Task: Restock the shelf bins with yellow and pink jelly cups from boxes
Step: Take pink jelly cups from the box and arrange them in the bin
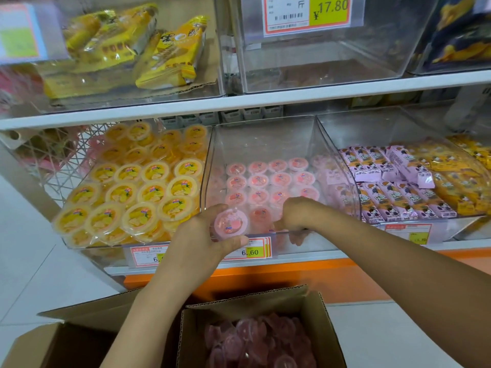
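Observation:
My left hand (204, 240) grips a pink jelly cup (230, 221) at the front lip of the middle clear bin (260, 139). My right hand (295, 216) reaches over that lip into the bin, fingers curled down among the pink cups (268, 181); what they hold is hidden behind the plastic. The left bin (79, 244) is packed with yellow jelly cups (138, 192). Below, an open cardboard box (313, 306) holds more pink cups (255, 341).
A second open box (61, 338) sits at the lower left. The right bin holds purple and yellow snack packs (393, 181). Price tags (247, 251) hang on the bin fronts. Above, the upper shelf (265, 99) carries yellow packets and an empty clear bin (332, 62).

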Available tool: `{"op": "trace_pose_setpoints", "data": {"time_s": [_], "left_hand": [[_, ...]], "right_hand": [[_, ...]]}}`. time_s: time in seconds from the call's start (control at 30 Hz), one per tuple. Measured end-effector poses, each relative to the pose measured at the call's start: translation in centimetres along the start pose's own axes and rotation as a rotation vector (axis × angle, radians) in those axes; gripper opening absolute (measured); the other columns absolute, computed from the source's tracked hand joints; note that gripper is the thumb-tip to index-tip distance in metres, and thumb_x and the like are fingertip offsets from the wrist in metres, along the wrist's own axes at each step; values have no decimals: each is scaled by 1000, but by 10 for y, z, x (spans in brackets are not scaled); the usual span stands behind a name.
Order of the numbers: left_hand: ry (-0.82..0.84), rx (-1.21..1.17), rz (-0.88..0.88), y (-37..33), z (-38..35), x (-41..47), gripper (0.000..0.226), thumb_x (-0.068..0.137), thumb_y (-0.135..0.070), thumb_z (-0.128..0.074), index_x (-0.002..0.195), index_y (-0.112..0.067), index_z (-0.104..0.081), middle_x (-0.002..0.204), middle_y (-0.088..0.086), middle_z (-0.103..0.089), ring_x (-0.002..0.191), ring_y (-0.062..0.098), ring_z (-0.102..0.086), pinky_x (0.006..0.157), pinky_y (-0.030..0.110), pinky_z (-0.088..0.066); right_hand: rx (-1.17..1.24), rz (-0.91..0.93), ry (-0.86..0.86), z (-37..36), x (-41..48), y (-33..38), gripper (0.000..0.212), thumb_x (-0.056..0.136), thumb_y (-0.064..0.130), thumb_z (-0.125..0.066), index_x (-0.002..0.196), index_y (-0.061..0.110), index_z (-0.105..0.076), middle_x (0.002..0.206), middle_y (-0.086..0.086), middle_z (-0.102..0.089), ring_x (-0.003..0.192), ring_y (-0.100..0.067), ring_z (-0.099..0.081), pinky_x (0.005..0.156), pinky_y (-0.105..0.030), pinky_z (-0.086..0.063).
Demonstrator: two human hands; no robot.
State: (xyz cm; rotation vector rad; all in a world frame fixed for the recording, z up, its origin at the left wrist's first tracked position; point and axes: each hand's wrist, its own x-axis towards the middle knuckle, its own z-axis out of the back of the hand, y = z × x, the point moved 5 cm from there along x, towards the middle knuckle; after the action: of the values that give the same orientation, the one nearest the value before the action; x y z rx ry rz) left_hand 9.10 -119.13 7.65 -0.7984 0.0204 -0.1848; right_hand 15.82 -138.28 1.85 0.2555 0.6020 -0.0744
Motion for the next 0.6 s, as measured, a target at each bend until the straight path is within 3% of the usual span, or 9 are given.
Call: {"op": "trace_pose_setpoints", "data": {"time_s": [0.1,0.27,0.4,0.47,0.53,0.6], "left_hand": [[0,-2,4,1,0,1,65,70,-38,-80,129,-26,-54,107,-12,-65,92,5,-61,71,8,-43],[15,-38,6,-3,2,0,62,70,-30,-81,126,-29,-55,95,-24,-59,84,-9,-57,66,2,-43],[40,-45,-12,-11,1,1,68,68,-24,-84,128,-32,-53,95,-28,-54,86,-2,-60,79,16,-50],[53,-56,-44,-16,-2,3,71,66,-24,-85,128,-34,-52,102,-25,-58,88,-3,-60,81,18,-52],[57,-68,-80,-24,-6,8,69,64,-27,-86,125,-35,-53,106,-19,-62,88,-1,-62,81,23,-53],[26,-76,-96,-33,-9,17,64,63,-29,-86,119,-33,-54,100,-17,-63,87,5,-63,80,27,-53]], "right_hand": [[0,54,64,1,0,6,24,87,30,-66,82,8,-73,77,-5,-71,65,-18,-54,55,-24,-42],[-59,70,190,2,-1,11,28,85,27,-69,63,11,-61,56,-3,-49,47,-14,-42,48,-22,-36],[-27,77,202,2,-1,12,23,83,30,-70,76,8,-70,45,0,-44,44,-14,-36,46,-21,-31],[13,102,126,10,-5,10,26,86,31,-66,83,6,-73,44,1,-46,42,-13,-38,44,-20,-33],[160,159,-28,27,-15,7,29,88,33,-64,73,9,-69,44,2,-52,40,-12,-43,41,-17,-35],[637,241,-22,39,-31,4,32,90,37,-61,81,6,-67,55,-4,-62,46,-13,-55,45,-18,-46]]}}
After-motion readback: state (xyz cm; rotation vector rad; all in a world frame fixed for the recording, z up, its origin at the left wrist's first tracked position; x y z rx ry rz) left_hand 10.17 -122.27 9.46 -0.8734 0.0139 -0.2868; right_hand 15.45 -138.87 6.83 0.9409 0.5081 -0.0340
